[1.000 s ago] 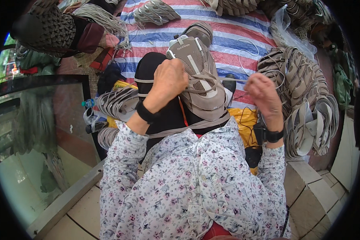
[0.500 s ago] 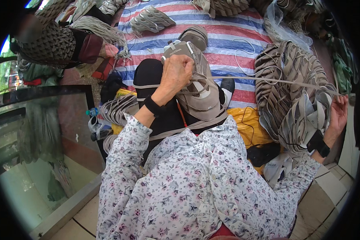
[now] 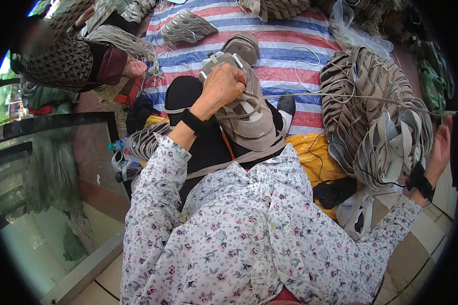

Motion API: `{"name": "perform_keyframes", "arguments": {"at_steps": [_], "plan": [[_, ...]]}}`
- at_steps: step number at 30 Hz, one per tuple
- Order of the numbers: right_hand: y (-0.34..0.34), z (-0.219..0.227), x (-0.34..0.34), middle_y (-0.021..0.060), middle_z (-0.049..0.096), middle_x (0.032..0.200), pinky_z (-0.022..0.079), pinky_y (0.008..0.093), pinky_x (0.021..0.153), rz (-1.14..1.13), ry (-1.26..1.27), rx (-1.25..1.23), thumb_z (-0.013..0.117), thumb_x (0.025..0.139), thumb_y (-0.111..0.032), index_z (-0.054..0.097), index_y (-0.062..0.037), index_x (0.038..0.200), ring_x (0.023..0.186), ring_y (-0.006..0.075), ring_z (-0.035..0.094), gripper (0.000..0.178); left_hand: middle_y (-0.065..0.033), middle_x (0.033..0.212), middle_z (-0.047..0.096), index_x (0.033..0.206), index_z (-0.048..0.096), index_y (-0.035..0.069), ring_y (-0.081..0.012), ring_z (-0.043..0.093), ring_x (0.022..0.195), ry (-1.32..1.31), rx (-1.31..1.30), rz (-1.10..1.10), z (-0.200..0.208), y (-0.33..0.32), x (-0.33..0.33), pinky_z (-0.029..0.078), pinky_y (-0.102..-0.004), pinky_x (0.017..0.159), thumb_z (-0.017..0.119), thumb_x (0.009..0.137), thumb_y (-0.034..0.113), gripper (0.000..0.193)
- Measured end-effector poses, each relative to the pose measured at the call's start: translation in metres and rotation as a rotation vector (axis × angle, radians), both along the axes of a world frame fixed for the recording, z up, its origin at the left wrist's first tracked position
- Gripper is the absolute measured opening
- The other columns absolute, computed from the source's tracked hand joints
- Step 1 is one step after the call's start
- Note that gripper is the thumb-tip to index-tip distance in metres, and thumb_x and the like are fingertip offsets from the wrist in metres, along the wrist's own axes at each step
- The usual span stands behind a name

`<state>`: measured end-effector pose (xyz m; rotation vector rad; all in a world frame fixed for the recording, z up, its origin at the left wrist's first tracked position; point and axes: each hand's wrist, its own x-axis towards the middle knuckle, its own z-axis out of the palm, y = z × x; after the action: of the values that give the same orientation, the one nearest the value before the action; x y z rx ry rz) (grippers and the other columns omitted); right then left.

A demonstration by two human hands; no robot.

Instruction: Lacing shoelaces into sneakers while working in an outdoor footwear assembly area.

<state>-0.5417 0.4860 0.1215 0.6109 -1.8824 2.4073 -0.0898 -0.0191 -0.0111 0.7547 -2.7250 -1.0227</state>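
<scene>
A grey-brown sneaker point(image 3: 257, 133) lies across my lap, its toe toward me and its tongue toward the far side. My left hand point(image 3: 221, 87) is closed on its upper part near the tongue, and its fingertips are partly hidden. From the sneaker a flat grey-brown shoelace point(image 3: 341, 95) stretches almost straight to the far right. My right hand point(image 3: 441, 142), out at the picture's right rim, is closed on the lace's far part. A second sneaker point(image 3: 242, 48) sits just beyond the first one.
A big heap of grey-brown shoe uppers point(image 3: 371, 96) lies to my right, by a yellow bag point(image 3: 310, 157). Under them spreads a striped sheet point(image 3: 285, 76). Bundled laces point(image 3: 150, 140) and a glass panel point(image 3: 61, 168) are at my left. Another person point(image 3: 66, 58) sits at the far left.
My right hand has moved farther right and slightly up, drawing the lace out with it. My left hand stays on the sneaker, which has shifted slightly left in the picture.
</scene>
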Motion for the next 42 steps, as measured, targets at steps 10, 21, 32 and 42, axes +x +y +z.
{"name": "perform_keyframes", "arguments": {"at_steps": [10,21,32,42], "plan": [[-0.299,-0.122,0.264,0.006,0.072,0.092,0.052,0.0204,0.062,0.793,-0.265,0.461,0.067,0.091,-0.012,0.07,-0.0031,0.101,0.076,0.0104,0.068,0.013,-0.0137,0.064,0.064,0.091,0.075,0.005,-0.0272,0.066,0.063,-0.038,0.18,0.12,0.013,0.016,0.008,0.051,-0.037,0.061,0.066,0.071,0.013,0.024],[-0.344,-0.159,0.303,0.0001,0.065,0.074,0.045,0.0181,0.051,0.917,-0.557,0.353,0.068,0.09,-0.008,0.068,-0.0009,0.092,0.061,0.005,0.059,0.007,-0.0123,0.062,0.062,0.092,0.075,0.003,-0.0241,0.064,0.059,-0.022,0.235,0.156,0.017,0.018,0.007,0.049,-0.0359,0.059,0.066,0.072,0.014,0.024],[-0.336,-0.164,0.315,-0.0004,0.07,0.079,0.045,0.0168,0.062,0.747,-0.575,0.457,0.074,0.087,-0.012,0.074,-0.0001,0.093,0.068,0.003,0.058,0.014,-0.013,0.06,0.06,0.09,0.074,0.001,-0.0257,0.063,0.059,0.003,0.215,0.16,0.016,0.021,0.006,0.049,-0.0367,0.06,0.065,0.072,0.013,0.024],[-0.335,-0.166,0.315,-0.0091,0.058,0.064,0.028,0.0175,0.046,0.726,-0.485,0.432,0.074,0.086,-0.012,0.074,-0.0037,0.089,0.053,-0.0015,0.042,0.009,-0.0125,0.061,0.061,0.092,0.074,0.001,-0.0256,0.063,0.059,-0.012,0.215,0.172,0.015,0.021,0.006,0.049,-0.0366,0.06,0.065,0.072,0.013,0.025]]}}
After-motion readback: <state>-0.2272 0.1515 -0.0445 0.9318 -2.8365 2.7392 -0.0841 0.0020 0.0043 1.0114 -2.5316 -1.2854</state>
